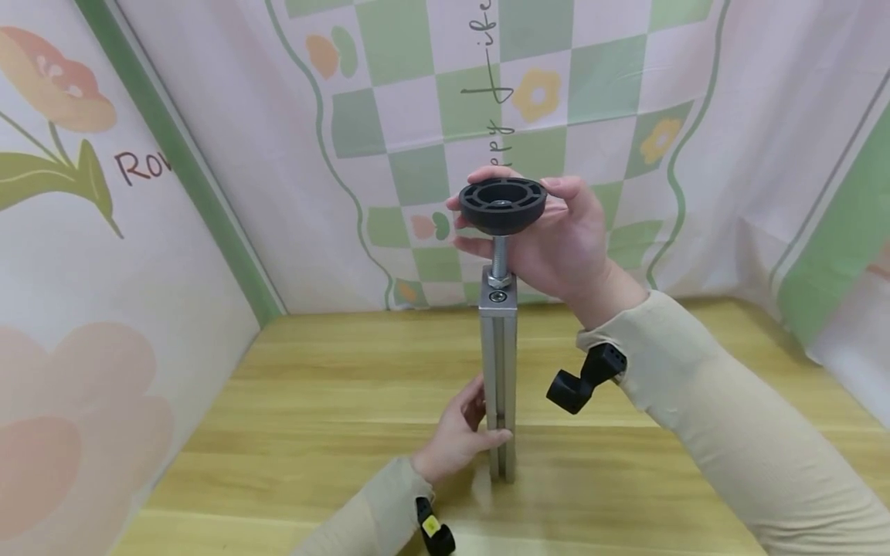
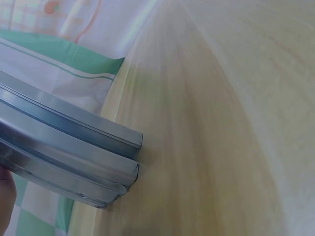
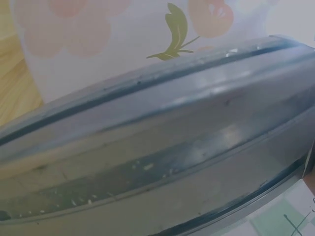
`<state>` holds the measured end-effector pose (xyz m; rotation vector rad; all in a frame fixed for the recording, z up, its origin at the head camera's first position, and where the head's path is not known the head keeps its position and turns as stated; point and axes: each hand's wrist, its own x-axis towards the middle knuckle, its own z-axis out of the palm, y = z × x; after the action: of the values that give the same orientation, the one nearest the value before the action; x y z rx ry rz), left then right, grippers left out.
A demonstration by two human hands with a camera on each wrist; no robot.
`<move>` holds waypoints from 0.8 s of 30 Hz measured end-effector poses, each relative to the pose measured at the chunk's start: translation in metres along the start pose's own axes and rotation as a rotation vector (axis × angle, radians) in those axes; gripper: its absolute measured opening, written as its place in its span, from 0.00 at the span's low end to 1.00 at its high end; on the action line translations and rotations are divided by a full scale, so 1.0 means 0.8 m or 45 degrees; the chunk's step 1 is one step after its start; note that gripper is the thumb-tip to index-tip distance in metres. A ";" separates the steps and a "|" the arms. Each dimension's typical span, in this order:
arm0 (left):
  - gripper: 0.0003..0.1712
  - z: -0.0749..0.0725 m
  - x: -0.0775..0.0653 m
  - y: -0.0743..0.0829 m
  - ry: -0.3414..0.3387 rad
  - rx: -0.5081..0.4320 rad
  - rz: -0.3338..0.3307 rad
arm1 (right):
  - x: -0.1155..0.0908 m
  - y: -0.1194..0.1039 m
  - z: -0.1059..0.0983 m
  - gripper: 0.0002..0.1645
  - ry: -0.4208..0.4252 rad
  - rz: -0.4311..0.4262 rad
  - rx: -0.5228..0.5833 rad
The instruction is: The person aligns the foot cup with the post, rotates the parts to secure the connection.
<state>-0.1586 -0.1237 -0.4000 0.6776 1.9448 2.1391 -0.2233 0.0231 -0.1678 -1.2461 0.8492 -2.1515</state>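
Note:
A slotted aluminium profile (image 1: 498,363) stands upright on the table. A threaded rod (image 1: 499,253) with a hex nut (image 1: 499,281) rises from its metal end plate (image 1: 497,309), beside a socket-head screw (image 1: 497,296). Topping the rod is a round black levelling foot (image 1: 502,225), ribbed side up. My right hand (image 1: 566,243) holds the foot by its edge, thumb at the right and fingers around the back and left. Low on the profile, my left hand (image 1: 453,436) grips its side with the thumb across the front. The profile's lower end (image 2: 118,167) shows close to the tabletop in the left wrist view; its slotted side (image 3: 187,128) fills the right wrist view.
The wood-grain table (image 1: 334,386) runs back to a printed curtain (image 1: 389,116) with green checks. Another printed panel (image 1: 125,309) closes off the left side. Black wrist mounts (image 1: 584,378) stick out from both sleeves, the right one beside the profile.

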 end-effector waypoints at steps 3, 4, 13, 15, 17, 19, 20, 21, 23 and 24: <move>0.47 -0.001 0.000 0.000 -0.003 0.005 -0.018 | -0.001 0.001 -0.001 0.26 0.014 -0.012 -0.020; 0.47 -0.001 -0.001 0.000 -0.006 0.008 -0.017 | -0.002 0.001 -0.002 0.26 0.019 -0.018 -0.025; 0.46 -0.006 0.003 0.004 -0.027 0.090 -0.032 | -0.005 0.002 -0.010 0.22 0.044 -0.057 -0.069; 0.45 -0.007 0.004 0.006 -0.038 0.104 -0.035 | -0.006 0.002 -0.012 0.23 0.035 -0.076 -0.064; 0.45 -0.007 0.004 0.007 -0.055 0.107 -0.024 | -0.007 0.003 -0.013 0.23 0.023 -0.096 -0.064; 0.45 -0.008 0.005 0.008 -0.064 0.110 -0.018 | -0.007 0.003 -0.013 0.22 0.006 -0.117 -0.063; 0.44 -0.008 0.005 0.008 -0.066 0.111 -0.016 | -0.007 0.003 -0.012 0.21 -0.001 -0.124 -0.061; 0.44 -0.009 0.006 0.008 -0.067 0.111 -0.020 | -0.007 0.003 -0.012 0.20 -0.006 -0.129 -0.064; 0.44 -0.009 0.007 0.007 -0.068 0.113 -0.028 | -0.006 0.001 -0.008 0.18 0.009 -0.143 -0.075; 0.44 -0.009 0.007 0.006 -0.067 0.115 -0.034 | -0.006 0.001 -0.005 0.17 0.031 -0.155 -0.089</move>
<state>-0.1661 -0.1284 -0.3943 0.7112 2.0213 2.0076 -0.2250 0.0269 -0.1726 -1.3402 0.8866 -2.2535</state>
